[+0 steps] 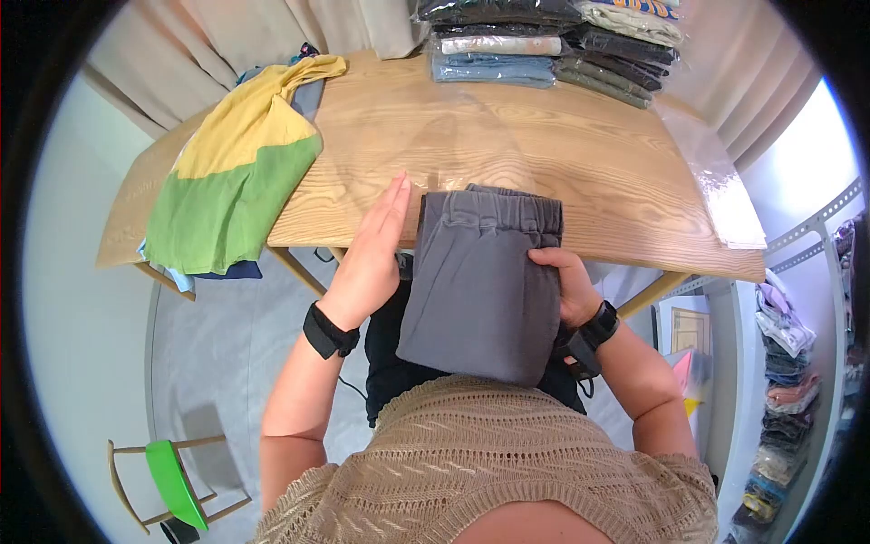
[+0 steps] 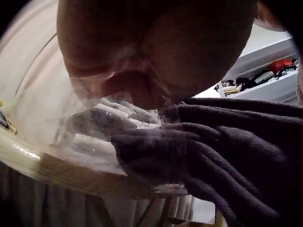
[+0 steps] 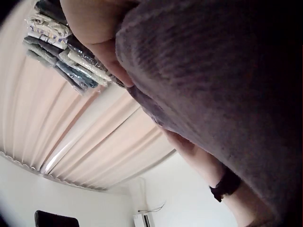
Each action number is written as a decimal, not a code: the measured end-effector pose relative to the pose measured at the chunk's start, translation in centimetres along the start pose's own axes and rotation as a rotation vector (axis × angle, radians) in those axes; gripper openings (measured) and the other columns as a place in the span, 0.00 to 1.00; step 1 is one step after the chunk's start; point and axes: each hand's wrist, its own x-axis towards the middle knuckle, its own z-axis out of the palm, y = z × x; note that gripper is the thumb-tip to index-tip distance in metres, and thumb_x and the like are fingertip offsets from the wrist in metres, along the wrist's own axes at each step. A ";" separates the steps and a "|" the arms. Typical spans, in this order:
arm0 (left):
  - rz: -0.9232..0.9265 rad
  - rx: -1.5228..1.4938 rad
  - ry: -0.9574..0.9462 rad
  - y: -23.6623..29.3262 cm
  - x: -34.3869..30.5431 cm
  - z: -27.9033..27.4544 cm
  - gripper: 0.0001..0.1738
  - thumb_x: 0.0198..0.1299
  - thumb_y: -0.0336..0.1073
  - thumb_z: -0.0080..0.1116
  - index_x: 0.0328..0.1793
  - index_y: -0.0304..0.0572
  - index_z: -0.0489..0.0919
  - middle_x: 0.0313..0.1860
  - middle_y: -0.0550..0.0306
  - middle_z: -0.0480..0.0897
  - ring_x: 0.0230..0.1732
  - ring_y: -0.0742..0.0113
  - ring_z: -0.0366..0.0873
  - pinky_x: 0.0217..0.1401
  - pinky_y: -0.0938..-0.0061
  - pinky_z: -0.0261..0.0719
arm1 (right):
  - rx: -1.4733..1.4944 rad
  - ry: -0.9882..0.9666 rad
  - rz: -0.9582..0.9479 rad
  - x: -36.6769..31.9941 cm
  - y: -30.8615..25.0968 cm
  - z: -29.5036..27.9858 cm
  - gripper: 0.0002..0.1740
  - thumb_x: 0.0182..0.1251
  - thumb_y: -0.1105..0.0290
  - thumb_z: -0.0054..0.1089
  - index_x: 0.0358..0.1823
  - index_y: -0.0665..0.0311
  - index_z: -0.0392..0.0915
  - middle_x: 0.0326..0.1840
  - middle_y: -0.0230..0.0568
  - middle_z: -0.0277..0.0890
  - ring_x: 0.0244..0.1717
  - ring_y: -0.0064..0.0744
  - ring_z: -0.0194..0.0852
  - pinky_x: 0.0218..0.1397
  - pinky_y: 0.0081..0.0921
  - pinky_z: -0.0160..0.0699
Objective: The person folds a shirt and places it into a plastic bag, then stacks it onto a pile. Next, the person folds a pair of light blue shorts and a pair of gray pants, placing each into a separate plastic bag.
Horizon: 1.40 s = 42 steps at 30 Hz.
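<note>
Folded dark grey pants [image 1: 480, 290] with a gathered elastic waistband are held up at the table's front edge, waistband toward the table. My right hand [image 1: 573, 281] grips their right side, thumb on top and the other fingers hidden underneath. On the left, my left hand [image 1: 364, 263] is held with straight fingers pointing forward, beside the waistband's left corner. A clear plastic bag [image 1: 462, 136] lies on the wood just beyond the waistband. In the left wrist view, clear film [image 2: 80, 127] overlaps the left hand and the edge of the pants.
A yellow and green garment [image 1: 240, 159] drapes over the left of the wooden table [image 1: 607, 172]. Bagged folded clothes [image 1: 498, 54] are stacked at the back. Clear plastic sleeves [image 1: 729, 199] lie at the right edge. A green-backed chair [image 1: 177, 485] stands at lower left, clothes shelves [image 1: 784, 381] at right.
</note>
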 end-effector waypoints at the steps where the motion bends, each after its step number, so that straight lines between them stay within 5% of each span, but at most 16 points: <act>1: -0.016 -0.037 0.044 0.0 0.0 0.0 0.49 0.36 0.07 0.37 0.74 0.34 0.50 0.73 0.38 0.54 0.73 0.44 0.51 0.74 0.62 0.52 | -0.022 -0.004 0.029 0.0 -0.1 0.1 0.17 0.62 0.72 0.50 0.49 0.75 0.74 0.47 0.51 0.79 0.45 0.41 0.80 0.53 0.37 0.78; 6: -0.010 -0.070 0.126 0.1 0.2 0.3 0.56 0.28 0.06 0.31 0.75 0.36 0.47 0.75 0.40 0.50 0.75 0.47 0.49 0.76 0.64 0.48 | -0.089 -0.022 0.147 0.3 0.1 0.5 0.17 0.62 0.71 0.51 0.49 0.76 0.74 0.47 0.51 0.79 0.44 0.39 0.80 0.53 0.35 0.78; 8: 0.052 -0.054 0.078 0.4 0.1 -0.1 0.50 0.37 0.06 0.36 0.74 0.36 0.49 0.73 0.38 0.52 0.74 0.44 0.49 0.75 0.60 0.50 | -0.124 0.066 0.112 0.3 0.1 2.2 0.17 0.63 0.69 0.52 0.49 0.75 0.74 0.45 0.50 0.79 0.42 0.38 0.81 0.51 0.32 0.79; 18: 0.084 -0.022 -0.029 0.0 -1.2 -1.4 0.47 0.40 0.07 0.37 0.74 0.37 0.52 0.74 0.42 0.51 0.74 0.46 0.50 0.75 0.61 0.51 | -0.300 0.082 0.140 3.0 -3.0 4.9 0.20 0.63 0.62 0.55 0.50 0.70 0.74 0.43 0.45 0.80 0.39 0.32 0.80 0.45 0.30 0.80; 23: 0.084 -0.083 -0.028 -0.6 -1.8 -1.8 0.48 0.41 0.07 0.42 0.74 0.38 0.52 0.74 0.41 0.54 0.74 0.46 0.50 0.75 0.61 0.52 | -0.242 -0.053 0.151 4.1 -3.4 5.1 0.18 0.66 0.63 0.53 0.49 0.72 0.74 0.44 0.46 0.79 0.40 0.33 0.80 0.49 0.28 0.80; 36: 0.031 -0.021 -0.073 -0.6 -2.6 -1.7 0.48 0.38 0.07 0.43 0.73 0.38 0.55 0.74 0.44 0.54 0.75 0.47 0.50 0.74 0.62 0.53 | -0.187 -0.015 0.120 8.6 -5.9 4.4 0.19 0.68 0.63 0.52 0.53 0.70 0.72 0.49 0.48 0.76 0.48 0.37 0.76 0.56 0.33 0.74; 38: 0.020 -0.011 -0.053 -0.3 -2.6 -1.4 0.47 0.39 0.07 0.43 0.72 0.37 0.56 0.74 0.44 0.54 0.75 0.47 0.49 0.74 0.61 0.52 | -0.234 0.084 0.051 9.4 -5.8 4.2 0.19 0.68 0.59 0.53 0.45 0.71 0.75 0.39 0.47 0.80 0.35 0.33 0.81 0.40 0.28 0.83; 42: 0.007 -0.056 -0.022 -0.1 -2.4 -1.0 0.47 0.38 0.05 0.38 0.72 0.36 0.57 0.74 0.42 0.54 0.75 0.47 0.50 0.75 0.61 0.50 | -0.268 0.057 0.066 10.0 -6.5 3.5 0.19 0.68 0.58 0.54 0.44 0.71 0.76 0.39 0.47 0.81 0.35 0.33 0.81 0.39 0.29 0.83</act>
